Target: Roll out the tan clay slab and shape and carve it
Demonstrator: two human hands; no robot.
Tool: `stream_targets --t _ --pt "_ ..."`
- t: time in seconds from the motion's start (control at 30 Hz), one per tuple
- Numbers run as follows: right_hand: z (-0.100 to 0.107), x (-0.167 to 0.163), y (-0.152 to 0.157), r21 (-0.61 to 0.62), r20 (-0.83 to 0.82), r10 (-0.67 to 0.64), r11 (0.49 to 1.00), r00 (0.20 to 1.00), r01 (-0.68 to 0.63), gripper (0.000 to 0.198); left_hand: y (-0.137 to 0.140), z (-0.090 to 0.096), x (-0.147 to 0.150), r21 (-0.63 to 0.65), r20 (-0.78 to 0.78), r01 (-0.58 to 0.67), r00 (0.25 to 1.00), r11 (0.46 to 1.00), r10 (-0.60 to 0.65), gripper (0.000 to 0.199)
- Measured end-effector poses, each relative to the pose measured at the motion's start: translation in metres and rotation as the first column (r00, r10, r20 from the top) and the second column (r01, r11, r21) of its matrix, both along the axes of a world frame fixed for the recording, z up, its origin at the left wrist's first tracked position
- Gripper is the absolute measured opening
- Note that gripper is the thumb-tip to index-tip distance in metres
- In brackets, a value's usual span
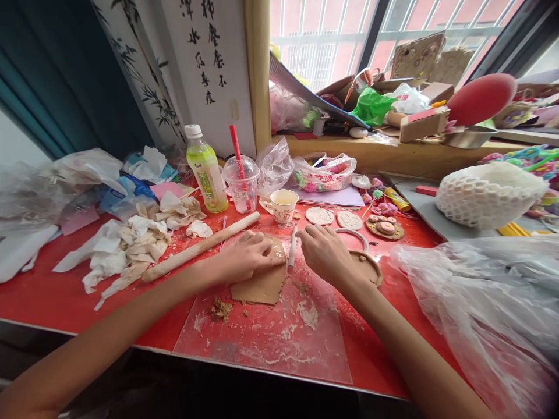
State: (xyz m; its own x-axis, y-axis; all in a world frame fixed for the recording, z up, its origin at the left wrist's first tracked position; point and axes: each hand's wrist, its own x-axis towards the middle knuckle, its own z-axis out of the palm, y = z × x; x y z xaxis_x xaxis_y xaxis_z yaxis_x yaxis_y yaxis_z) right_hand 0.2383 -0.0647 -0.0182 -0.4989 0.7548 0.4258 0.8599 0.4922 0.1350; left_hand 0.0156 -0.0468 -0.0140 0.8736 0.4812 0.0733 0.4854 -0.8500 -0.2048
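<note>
The clay slab (257, 288) seems soft, best held underneath; left fingers (261, 248) touch it, grip unclear; right fingers (306, 233) pinch a stick (292, 253) alongside.

A red table (43, 297) carries 1 clear sheet (262, 349), 1 wooden rolling pin (201, 247), crumpled tissues (140, 241), 1 bottle (206, 174), 1 paper cup (283, 208) and 2 pale discs (319, 216).

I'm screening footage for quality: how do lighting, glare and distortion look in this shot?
All in the head view: the window is bright and partly washed out; the teal curtain and the space under the red table look dark; small glints sit on the clay slab; the plastic sheeting looks stretched and soft toward the edge.
</note>
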Motion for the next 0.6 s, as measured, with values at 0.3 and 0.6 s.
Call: stream_targets --t 0.3,0.6 --pt "0.0009 0.0011 -0.0006 -0.015 -0.008 0.0 1.0 1.0 0.0 0.022 0.0028 -0.0021 -0.0005 0.073 0.022 -0.024 1.0 0.997 0.022 0.039" --pt "-0.0012 0.0014 0.001 -0.051 -0.006 0.0 0.999 1.0 -0.001 0.021 0.0115 -0.0067 -0.0003 0.135 0.013 -0.042 0.999 0.99 0.041 0.039"
